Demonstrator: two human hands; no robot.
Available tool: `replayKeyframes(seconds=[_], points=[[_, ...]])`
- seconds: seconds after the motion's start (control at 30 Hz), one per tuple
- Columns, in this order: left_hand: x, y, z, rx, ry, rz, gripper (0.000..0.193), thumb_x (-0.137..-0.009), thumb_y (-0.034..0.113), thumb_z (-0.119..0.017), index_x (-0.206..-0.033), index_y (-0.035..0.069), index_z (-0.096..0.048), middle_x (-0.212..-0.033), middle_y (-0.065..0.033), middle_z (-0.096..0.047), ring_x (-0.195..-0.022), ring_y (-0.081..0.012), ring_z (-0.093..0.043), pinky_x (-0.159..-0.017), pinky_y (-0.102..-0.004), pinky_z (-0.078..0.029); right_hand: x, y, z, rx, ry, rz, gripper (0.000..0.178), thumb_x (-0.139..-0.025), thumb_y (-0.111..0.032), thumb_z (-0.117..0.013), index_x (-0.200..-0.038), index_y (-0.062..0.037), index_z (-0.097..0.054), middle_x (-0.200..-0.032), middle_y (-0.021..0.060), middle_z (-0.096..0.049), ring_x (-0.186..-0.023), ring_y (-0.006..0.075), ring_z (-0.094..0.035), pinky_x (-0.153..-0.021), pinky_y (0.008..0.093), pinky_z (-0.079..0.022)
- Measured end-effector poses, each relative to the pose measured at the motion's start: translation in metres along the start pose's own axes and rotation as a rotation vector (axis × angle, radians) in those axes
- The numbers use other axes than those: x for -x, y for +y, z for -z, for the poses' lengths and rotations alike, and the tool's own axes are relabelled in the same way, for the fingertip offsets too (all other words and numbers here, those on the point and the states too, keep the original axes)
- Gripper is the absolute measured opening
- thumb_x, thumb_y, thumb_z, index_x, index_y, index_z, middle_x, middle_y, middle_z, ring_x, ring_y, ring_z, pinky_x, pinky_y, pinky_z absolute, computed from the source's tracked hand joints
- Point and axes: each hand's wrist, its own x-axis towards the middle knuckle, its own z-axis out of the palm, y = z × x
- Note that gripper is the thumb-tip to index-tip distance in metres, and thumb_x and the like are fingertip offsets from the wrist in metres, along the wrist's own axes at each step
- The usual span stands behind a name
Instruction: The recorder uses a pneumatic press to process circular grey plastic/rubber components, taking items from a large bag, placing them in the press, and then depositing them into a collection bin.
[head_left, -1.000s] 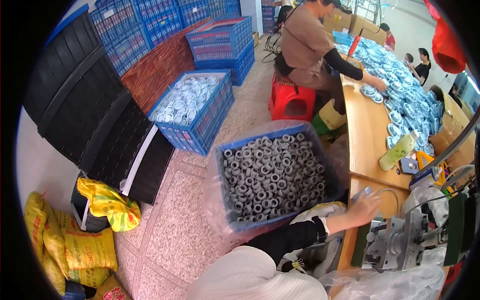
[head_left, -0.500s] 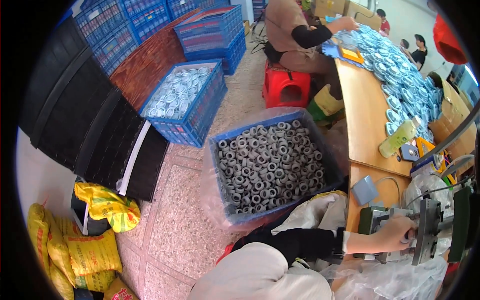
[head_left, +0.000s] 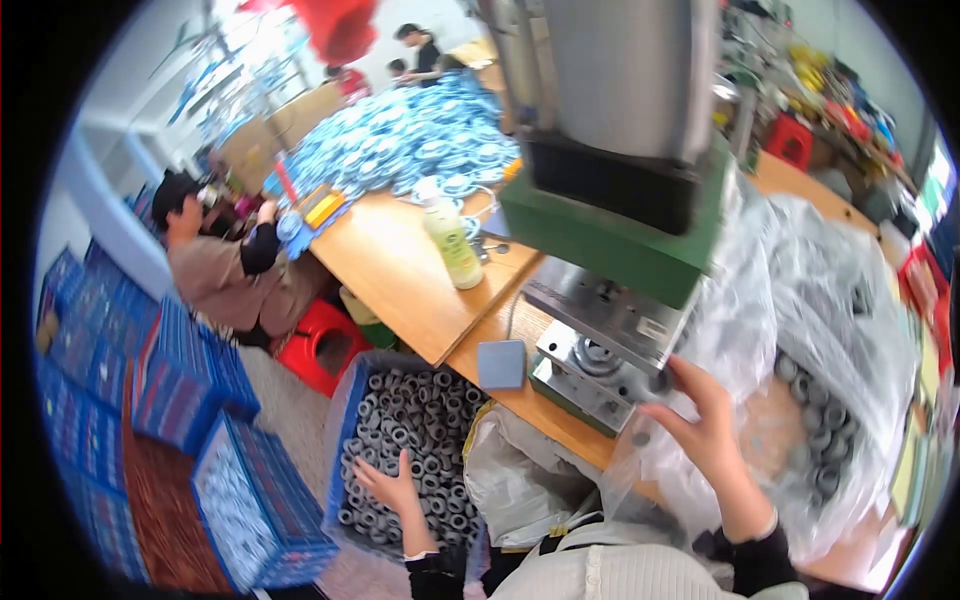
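Note:
My left hand is spread over a blue lined bin full of small grey rings, with nothing visibly gripped. At the green bench press, my right hand curls its thumb and forefinger about a small grey round piece, apparently a ring, at the die's near right corner. The metal lower die has a round seat under the raised upper plate. Blur hides the exact contact at the fingertips.
Clear plastic bagging with more grey rings lies right of the press. A bottle and a grey-blue box stand left of it. Beyond, light-blue parts are heaped. A co-worker sits at left, near blue crates.
My view has swung right toward the press. The one hand seen earlier was at the press die; now both hands show, the left over the bin and the right at the die.

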Motion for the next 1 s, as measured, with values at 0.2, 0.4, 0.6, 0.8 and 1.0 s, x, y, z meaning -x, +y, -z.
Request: replayKeyframes(seconds=[0.2,0.4,0.6,0.8,1.0], points=[[-0.002,0.151,-0.017,0.577,-0.226,-0.525,0.042,-0.082,0.014,-0.065,-0.117,-0.005,-0.052,-0.127,-0.0209,-0.049,-0.122,-0.0398,-0.04,-0.102,-0.0444,-0.032,-0.036,-0.006,-0.041,-0.078,0.032,-0.023,0.028,-0.071,-0.009,-0.074,-0.095,-0.0024,-0.064,-0.087,0.0163,-0.064,-0.071,0.0311,-0.061,-0.062,0.0368,-0.049],[0.0,0.214,-0.063,0.469,-0.525,-0.831,0.03,-0.089,0.017,-0.053,-0.113,0.001,-0.06,-0.12,-0.0151,-0.058,-0.12,-0.0405,-0.045,-0.1,-0.0457,-0.035,-0.023,-0.008,-0.047,-0.117,0.058,-0.06,0.034,-0.068,-0.009,-0.076,-0.098,0.0002,-0.062,-0.087,0.016,-0.065,-0.077,0.0304,-0.062,-0.07,0.0357,-0.049],[0.008,0.218,-0.084,0.435,-0.534,-0.885,0.03,-0.089,0.014,-0.051,-0.115,0.001,-0.059,-0.12,-0.0155,-0.058,-0.119,-0.0402,-0.047,-0.098,-0.0423,-0.038,0.038,0.0,0.025,0.057,0.166,-0.034,0.05,-0.071,-0.017,-0.075,-0.113,0.0015,-0.056,-0.111,0.0228,-0.059,-0.102,0.0359,-0.059,-0.085,0.0389,-0.047],[-0.005,0.203,-0.086,0.473,-0.506,-0.874,0.031,-0.089,0.01,-0.049,-0.116,-0.003,-0.057,-0.123,-0.0194,-0.056,-0.123,-0.0432,-0.041,-0.102,-0.0443,-0.033,0.109,0.111,0.136,0.768,0.446,-0.398,0.04,-0.07,-0.007,-0.069,-0.109,-0.0021,-0.06,-0.109,0.0199,-0.059,-0.1,0.0371,-0.056,-0.088,0.0415,-0.045],[0.028,0.238,-0.045,0.929,-0.369,-0.625,0.032,-0.092,0.01,-0.046,-0.119,-0.007,-0.053,-0.121,-0.0237,-0.055,-0.118,-0.0344,-0.049,-0.1,-0.0396,-0.035,0.11,0.154,0.192,0.976,0.402,-0.669,0.059,-0.064,-0.012,-0.077,-0.118,-0.0032,-0.052,-0.111,0.0212,-0.055,-0.105,0.0372,-0.051,-0.09,0.0431,-0.042]])
